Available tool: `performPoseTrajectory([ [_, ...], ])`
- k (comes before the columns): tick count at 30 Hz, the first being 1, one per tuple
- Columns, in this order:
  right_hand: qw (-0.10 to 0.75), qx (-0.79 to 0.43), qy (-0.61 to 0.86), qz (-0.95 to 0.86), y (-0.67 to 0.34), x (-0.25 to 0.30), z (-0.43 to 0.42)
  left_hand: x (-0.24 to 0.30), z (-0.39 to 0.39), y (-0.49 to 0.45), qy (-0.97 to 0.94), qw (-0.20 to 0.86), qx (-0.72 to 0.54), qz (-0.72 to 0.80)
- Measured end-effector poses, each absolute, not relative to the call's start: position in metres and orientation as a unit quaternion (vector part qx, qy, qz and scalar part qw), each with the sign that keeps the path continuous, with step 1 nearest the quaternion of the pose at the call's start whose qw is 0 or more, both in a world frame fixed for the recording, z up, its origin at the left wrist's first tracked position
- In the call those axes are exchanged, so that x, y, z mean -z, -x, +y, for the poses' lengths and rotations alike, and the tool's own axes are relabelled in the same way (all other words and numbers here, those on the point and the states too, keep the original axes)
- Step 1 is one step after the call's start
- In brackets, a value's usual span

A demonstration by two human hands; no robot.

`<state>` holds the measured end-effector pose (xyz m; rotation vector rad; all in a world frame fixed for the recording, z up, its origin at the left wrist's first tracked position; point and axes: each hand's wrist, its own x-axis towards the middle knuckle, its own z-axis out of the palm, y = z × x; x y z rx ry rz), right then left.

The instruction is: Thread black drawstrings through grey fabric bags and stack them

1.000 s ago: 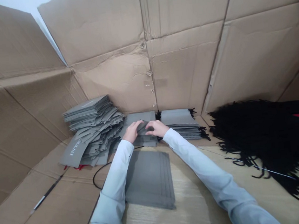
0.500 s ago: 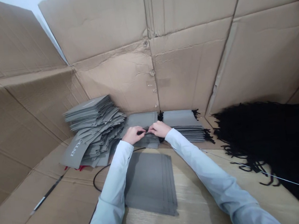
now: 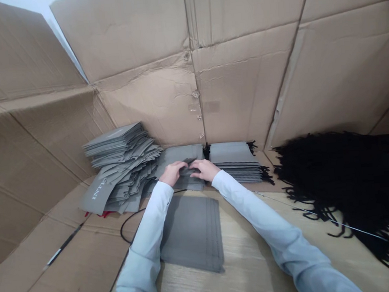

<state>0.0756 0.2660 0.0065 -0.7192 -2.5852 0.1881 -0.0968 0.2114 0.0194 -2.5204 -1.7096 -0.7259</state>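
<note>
My left hand (image 3: 173,173) is closed at the edge of a small dark piece (image 3: 190,160), whose kind I cannot make out. Just to its right, my right hand (image 3: 204,169) has its thumb apart from its bent fingers, close to the same piece. Under and behind both hands lie flat grey sheets (image 3: 179,154) against the cardboard wall. Nearer to me, a thin, slightly fanned stack of grey sheets (image 3: 189,233) rests on the wooden tabletop (image 3: 242,270).
At the left a tall, untidy pile of grey printed sheets (image 3: 124,166) leans outward. Right of my hands stands a neat grey stack (image 3: 236,165) with black cord ends. A heap of black cords (image 3: 342,177) covers the far right. Cardboard walls (image 3: 149,104) enclose the back and left.
My right thumb and fingers have parted from their pinch beside the left hand. The dark piece between the hands shows more now. The view has shifted slightly.
</note>
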Motion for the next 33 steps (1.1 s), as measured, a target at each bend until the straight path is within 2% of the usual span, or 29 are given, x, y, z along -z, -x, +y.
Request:
performPoseTrajectory([
  [9,0.168,-0.077,0.364,-0.913,-0.072,-0.012,0.26,-0.016,0.209,0.095,0.811,0.015,0.205,-0.548],
  [14,0.229,-0.021,0.358,-0.905,-0.069,-0.012,0.26,-0.016,0.21,0.093,0.802,0.023,0.204,-0.56],
  [19,0.348,-0.027,0.333,-0.876,-0.076,-0.013,0.266,-0.017,0.212,0.091,0.779,0.026,0.228,-0.584],
  [21,0.366,-0.029,0.33,-0.87,-0.08,-0.015,0.268,-0.016,0.212,0.091,0.776,0.019,0.238,-0.584],
  [25,0.287,-0.057,0.27,-0.918,-0.081,-0.013,0.271,-0.012,0.214,0.093,0.77,0.025,0.255,-0.584],
  [28,0.271,-0.058,0.232,-0.932,-0.078,-0.007,0.274,-0.011,0.213,0.093,0.774,0.024,0.264,-0.575],
  [33,0.218,-0.098,0.25,-0.938,-0.077,-0.006,0.277,-0.016,0.205,0.089,0.792,-0.005,0.27,-0.548],
])
